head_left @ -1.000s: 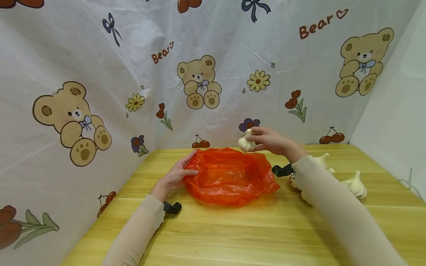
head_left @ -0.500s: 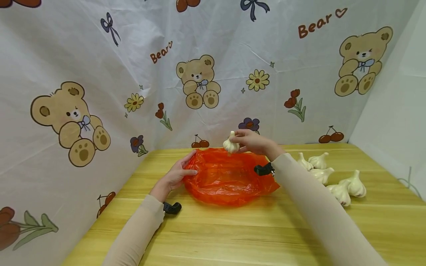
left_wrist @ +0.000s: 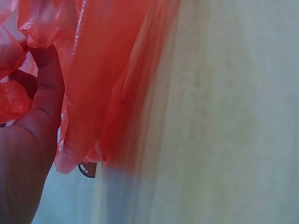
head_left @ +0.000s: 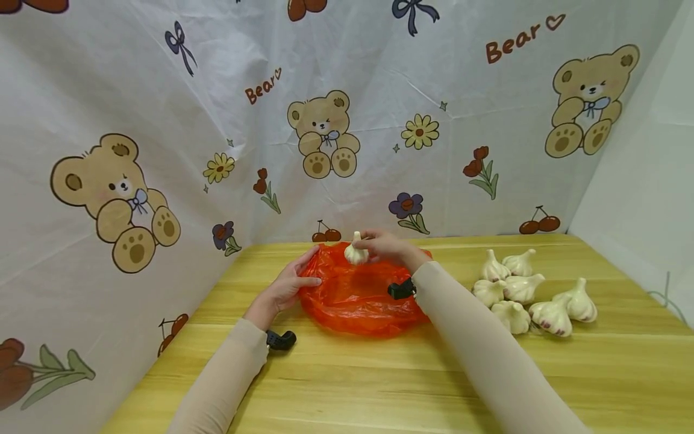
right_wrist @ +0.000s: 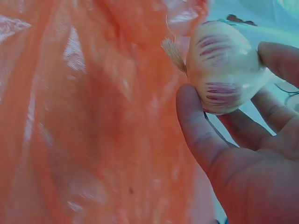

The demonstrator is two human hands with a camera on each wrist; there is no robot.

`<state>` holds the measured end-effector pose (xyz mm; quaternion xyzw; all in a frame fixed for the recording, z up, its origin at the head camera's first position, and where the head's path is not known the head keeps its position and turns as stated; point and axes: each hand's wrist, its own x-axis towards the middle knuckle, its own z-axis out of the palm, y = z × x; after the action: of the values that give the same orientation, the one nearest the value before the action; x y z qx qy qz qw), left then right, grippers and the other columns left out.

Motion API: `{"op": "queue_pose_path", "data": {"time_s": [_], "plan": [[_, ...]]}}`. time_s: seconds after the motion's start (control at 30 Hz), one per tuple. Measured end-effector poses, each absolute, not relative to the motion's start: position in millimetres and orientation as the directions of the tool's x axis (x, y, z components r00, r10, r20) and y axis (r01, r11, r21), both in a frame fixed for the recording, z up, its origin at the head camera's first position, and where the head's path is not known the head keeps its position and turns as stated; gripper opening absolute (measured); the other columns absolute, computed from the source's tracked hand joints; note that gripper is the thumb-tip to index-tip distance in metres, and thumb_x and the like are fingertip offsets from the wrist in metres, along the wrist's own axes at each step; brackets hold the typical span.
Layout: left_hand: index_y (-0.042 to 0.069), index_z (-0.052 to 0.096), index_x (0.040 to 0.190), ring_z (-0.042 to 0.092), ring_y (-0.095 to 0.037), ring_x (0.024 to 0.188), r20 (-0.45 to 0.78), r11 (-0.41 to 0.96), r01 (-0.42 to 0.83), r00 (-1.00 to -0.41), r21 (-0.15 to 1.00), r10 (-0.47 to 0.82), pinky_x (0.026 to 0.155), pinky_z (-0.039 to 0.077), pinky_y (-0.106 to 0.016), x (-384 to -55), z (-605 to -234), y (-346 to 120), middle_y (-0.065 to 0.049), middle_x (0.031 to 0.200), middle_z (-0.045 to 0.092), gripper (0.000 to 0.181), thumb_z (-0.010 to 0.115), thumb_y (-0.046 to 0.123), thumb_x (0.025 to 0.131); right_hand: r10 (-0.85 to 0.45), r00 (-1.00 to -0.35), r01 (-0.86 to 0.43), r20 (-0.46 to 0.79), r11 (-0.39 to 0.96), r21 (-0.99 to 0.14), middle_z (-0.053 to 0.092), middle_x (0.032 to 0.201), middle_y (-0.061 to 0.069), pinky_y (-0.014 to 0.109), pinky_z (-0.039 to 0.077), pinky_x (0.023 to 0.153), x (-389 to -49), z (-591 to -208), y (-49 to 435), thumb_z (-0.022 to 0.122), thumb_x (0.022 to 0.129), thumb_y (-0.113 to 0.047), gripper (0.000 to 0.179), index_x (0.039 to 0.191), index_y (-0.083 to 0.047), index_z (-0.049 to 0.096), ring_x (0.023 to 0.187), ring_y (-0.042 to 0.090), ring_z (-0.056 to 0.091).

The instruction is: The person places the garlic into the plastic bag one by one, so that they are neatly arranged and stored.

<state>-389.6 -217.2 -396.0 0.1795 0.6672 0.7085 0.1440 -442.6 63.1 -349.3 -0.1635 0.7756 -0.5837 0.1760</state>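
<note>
A red plastic bag (head_left: 358, 322) lies on the table with its mouth spread wide. My left hand (head_left: 290, 283) holds the bag's left rim, its thumb on the near side; in the left wrist view the fingers partly vanish behind the crumpled film (left_wrist: 107, 60). Over the bag's mouth, my right hand (head_left: 382, 246) pinches a white garlic bulb (head_left: 356, 254) between thumb and fingers, stem upward. Seen from the right wrist, that bulb (right_wrist: 224, 65) has purple streaks and a straw-coloured root tuft, with red film close beside it. The bag's inside is partly hidden by the right arm.
Several garlic bulbs (head_left: 523, 289) sit in a loose group on the wooden table (head_left: 347, 386), right of the bag. A bear-print sheet (head_left: 374, 78) hangs behind and at the left; a white wall (head_left: 645, 211) stands at the right. Each wrist carries a black camera mount (head_left: 281, 340).
My right hand has carried the garlic bulb leftward and lower, over the bag's mouth. More bulbs on the right now show from behind the right arm. The left hand has stayed put.
</note>
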Motion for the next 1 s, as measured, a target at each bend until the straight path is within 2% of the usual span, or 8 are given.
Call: {"op": "queue_pose_path", "data": {"time_s": [0.17, 0.3, 0.4, 0.67, 0.87, 1.0], "plan": [[0.029, 0.024, 0.165, 0.031, -0.038, 0.153, 0.055, -0.068, 0.028, -0.896, 0.997, 0.441, 0.105, 0.054, -0.042, -390, -397, -217, -0.004, 0.172, 0.021, 0.094, 0.062, -0.013, 0.091, -0.448, -0.889, -0.028, -0.091, 0.251, -0.968, 0.059, 0.126, 0.016, 0.052, 0.053, 0.109, -443, -362, 55, 0.06, 0.105, -0.024, 0.035, 0.132, -0.003, 0.056, 0.098, 0.025, 0.063], [0.029, 0.023, 0.166, 0.03, -0.038, 0.153, 0.056, -0.068, 0.029, -0.897, 0.997, 0.439, 0.106, 0.052, -0.043, -389, -397, -216, -0.004, 0.172, 0.022, 0.093, 0.062, -0.012, 0.092, -0.44, -0.893, -0.028, -0.093, 0.262, -0.965, 0.063, 0.119, 0.015, 0.043, 0.06, 0.097, -442, -368, 50, 0.06, 0.104, -0.024, 0.034, 0.131, -0.003, 0.058, 0.091, 0.023, 0.063], [0.028, 0.023, 0.166, 0.03, -0.038, 0.154, 0.059, -0.069, 0.031, -0.894, 0.997, 0.444, 0.108, 0.05, -0.044, -390, -397, -216, -0.004, 0.172, 0.022, 0.092, 0.062, -0.012, 0.092, -0.42, -0.901, -0.025, -0.105, 0.292, -0.956, 0.063, 0.12, 0.014, 0.038, 0.062, 0.092, -442, -374, 46, 0.062, 0.103, -0.025, 0.037, 0.132, -0.002, 0.058, 0.093, 0.023, 0.063], [0.028, 0.023, 0.166, 0.027, -0.038, 0.155, 0.064, -0.081, 0.03, -0.889, 0.996, 0.454, 0.108, 0.05, -0.043, -390, -399, -216, -0.003, 0.173, 0.018, 0.092, 0.061, -0.013, 0.092, -0.327, -0.934, 0.021, -0.146, 0.357, -0.934, 0.06, 0.128, 0.014, 0.037, 0.062, 0.092, -440, -386, 36, 0.068, 0.1, -0.029, 0.045, 0.135, -0.005, 0.056, 0.098, 0.025, 0.061], [0.027, 0.022, 0.166, 0.028, -0.037, 0.155, 0.065, -0.084, 0.03, -0.892, 0.996, 0.447, 0.106, 0.053, -0.04, -390, -399, -216, -0.003, 0.173, 0.02, 0.091, 0.061, -0.012, 0.093, -0.294, -0.948, -0.004, -0.121, 0.39, -0.921, 0.061, 0.126, 0.014, 0.033, 0.06, 0.083, -439, -390, 33, 0.069, 0.1, -0.03, 0.041, 0.131, -0.005, 0.06, 0.091, 0.023, 0.059], [0.028, 0.024, 0.165, 0.03, -0.038, 0.154, 0.065, -0.078, 0.034, -0.894, 0.996, 0.442, 0.107, 0.052, -0.042, -390, -400, -217, -0.005, 0.172, 0.021, 0.091, 0.061, -0.012, 0.093, -0.278, -0.955, -0.029, -0.101, 0.429, -0.903, 0.063, 0.125, 0.013, 0.032, 0.059, 0.083, -439, -392, 32, 0.068, 0.1, -0.03, 0.041, 0.132, -0.005, 0.062, 0.094, 0.023, 0.059]]}}
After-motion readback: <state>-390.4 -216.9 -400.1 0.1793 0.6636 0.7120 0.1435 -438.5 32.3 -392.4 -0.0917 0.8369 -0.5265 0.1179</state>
